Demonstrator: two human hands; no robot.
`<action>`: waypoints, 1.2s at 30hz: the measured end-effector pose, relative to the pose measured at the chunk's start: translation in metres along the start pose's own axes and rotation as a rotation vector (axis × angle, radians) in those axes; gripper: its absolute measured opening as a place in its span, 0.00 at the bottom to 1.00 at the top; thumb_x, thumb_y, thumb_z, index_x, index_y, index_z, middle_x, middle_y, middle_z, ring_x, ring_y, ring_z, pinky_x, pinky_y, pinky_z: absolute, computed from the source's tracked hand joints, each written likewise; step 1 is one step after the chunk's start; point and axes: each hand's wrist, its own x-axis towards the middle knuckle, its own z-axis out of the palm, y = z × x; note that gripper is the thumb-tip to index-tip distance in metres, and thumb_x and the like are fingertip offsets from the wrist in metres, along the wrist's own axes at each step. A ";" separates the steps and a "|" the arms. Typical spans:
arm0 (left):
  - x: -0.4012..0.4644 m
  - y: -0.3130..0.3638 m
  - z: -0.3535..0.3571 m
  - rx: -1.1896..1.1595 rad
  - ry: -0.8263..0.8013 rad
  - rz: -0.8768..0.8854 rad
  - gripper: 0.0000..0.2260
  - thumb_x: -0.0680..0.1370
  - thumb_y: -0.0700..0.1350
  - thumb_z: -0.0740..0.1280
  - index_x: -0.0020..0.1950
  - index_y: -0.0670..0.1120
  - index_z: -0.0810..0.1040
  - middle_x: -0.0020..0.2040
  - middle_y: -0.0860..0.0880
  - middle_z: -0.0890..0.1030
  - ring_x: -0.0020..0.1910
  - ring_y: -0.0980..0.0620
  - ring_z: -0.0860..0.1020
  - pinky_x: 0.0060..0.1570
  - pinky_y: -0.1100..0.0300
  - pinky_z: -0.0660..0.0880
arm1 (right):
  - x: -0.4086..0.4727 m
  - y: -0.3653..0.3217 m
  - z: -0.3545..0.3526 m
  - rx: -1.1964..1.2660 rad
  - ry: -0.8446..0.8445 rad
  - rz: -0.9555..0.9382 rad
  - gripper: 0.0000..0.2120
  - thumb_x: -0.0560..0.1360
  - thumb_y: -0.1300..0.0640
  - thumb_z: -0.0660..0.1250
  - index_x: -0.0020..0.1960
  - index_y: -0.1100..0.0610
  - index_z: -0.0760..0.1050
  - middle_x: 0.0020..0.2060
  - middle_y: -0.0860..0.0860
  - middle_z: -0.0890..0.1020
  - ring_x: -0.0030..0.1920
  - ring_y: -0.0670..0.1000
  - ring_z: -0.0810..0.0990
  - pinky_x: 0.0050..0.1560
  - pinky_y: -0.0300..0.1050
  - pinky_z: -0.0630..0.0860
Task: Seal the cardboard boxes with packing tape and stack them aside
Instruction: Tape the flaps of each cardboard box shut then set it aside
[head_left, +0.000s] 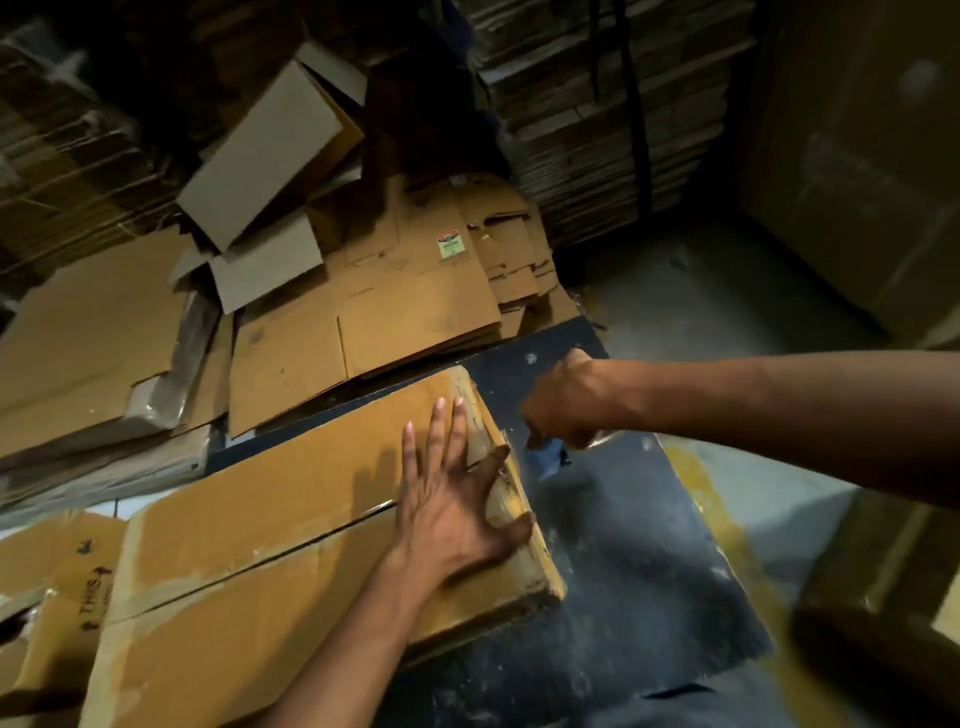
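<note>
In the lower left of the frame lies a cardboard box (291, 525) on a dark table (623, 545), its two top flaps closed so that a thin seam runs along the lid from lower left toward the middle. Pale, worn strips show along its edges. The left hand (457, 499) comes from the bottom of the frame and lies flat on the right end of the lid; its fingers (441, 431) are straight and spread wide, and the thumb reaches over the right edge of the box. Left of this box, at the frame edge, another brown carton (52, 587) shows the printed word "THIS" with an arrow.

The right hand (566, 410) enters from the right side, just beyond the box corner, above the table. Its fingers are curled downward into a loose fist; something small and shiny shows under them, but I cannot tell what it is or if they grip it.

Farther, in the middle of the frame, flattened cardboard sheets (405, 296) lie in a pile, one with a small green label (450, 245). In the upper left an open empty box (270, 150) leans tilted on them. In the upper right stand tall stacks of flat cardboard (587, 130), and grey floor (727, 306) shows beside them
</note>
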 end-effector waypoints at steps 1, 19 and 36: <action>0.006 -0.002 -0.003 0.033 -0.021 0.011 0.42 0.69 0.82 0.50 0.80 0.64 0.61 0.82 0.40 0.30 0.78 0.41 0.25 0.77 0.34 0.34 | 0.007 -0.005 -0.001 0.015 -0.023 0.022 0.21 0.82 0.54 0.67 0.73 0.42 0.72 0.62 0.46 0.79 0.50 0.52 0.75 0.50 0.52 0.77; 0.033 -0.007 -0.005 -0.115 -0.104 0.044 0.44 0.70 0.84 0.40 0.80 0.64 0.61 0.83 0.47 0.33 0.79 0.50 0.26 0.78 0.41 0.30 | 0.087 0.056 0.147 0.786 -0.139 0.068 0.30 0.77 0.61 0.71 0.76 0.46 0.71 0.67 0.54 0.79 0.56 0.53 0.77 0.60 0.48 0.75; 0.101 -0.031 0.009 -0.338 0.182 -0.309 0.21 0.87 0.59 0.54 0.77 0.53 0.69 0.74 0.48 0.75 0.76 0.46 0.69 0.74 0.38 0.66 | 0.105 -0.002 0.160 1.225 0.464 0.649 0.44 0.73 0.20 0.36 0.75 0.42 0.69 0.75 0.57 0.67 0.79 0.63 0.54 0.74 0.75 0.44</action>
